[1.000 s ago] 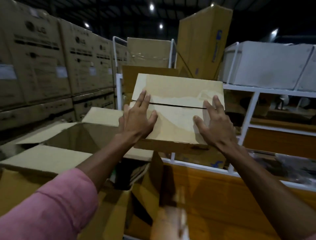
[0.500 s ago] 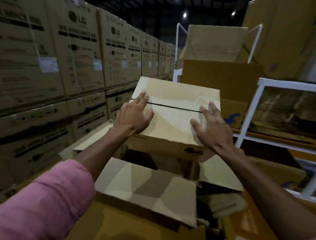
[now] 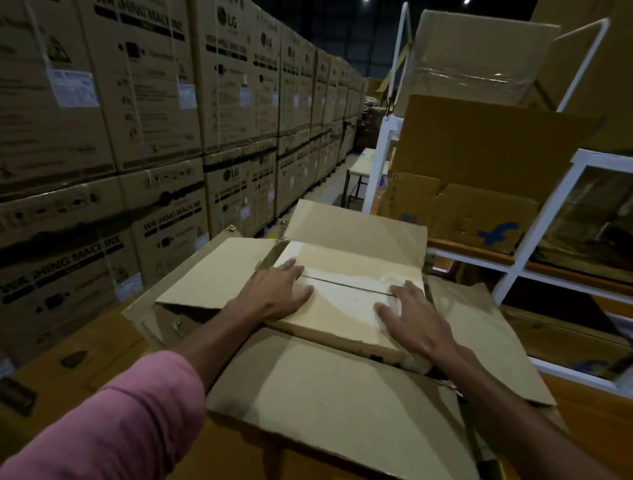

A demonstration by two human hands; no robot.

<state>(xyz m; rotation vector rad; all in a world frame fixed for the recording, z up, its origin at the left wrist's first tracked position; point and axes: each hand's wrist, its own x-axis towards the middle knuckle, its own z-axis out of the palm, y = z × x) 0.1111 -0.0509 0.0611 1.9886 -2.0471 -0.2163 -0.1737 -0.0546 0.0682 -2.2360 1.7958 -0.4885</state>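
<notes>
Pressing with straight, ungripping fingers of left hand (image 3: pixel 274 295) and right hand (image 3: pixel 412 320) on pale rectangular cardboard box (image 3: pixel 346 299) inside large open brown cardboard carton (image 3: pixel 318 397). Advised: push down evenly at both ends, level with carton walls.

Dim warehouse light from ceiling lamps (image 3: pixel 365 2); soft motion blur; wide-angle edge distortion

The walls of the small box (image 3: pixel 346 303) are mostly hidden inside the open carton (image 3: pixel 325 404), the left hand (image 3: pixel 274 294) at its 9 o'clock and the right hand (image 3: pixel 411 318) at its 3 o'clock cover the ends of its seam (image 3: pixel 346 283), and its 6 o'clock print (image 3: pixel 283 331) is too dark to read.
</notes>
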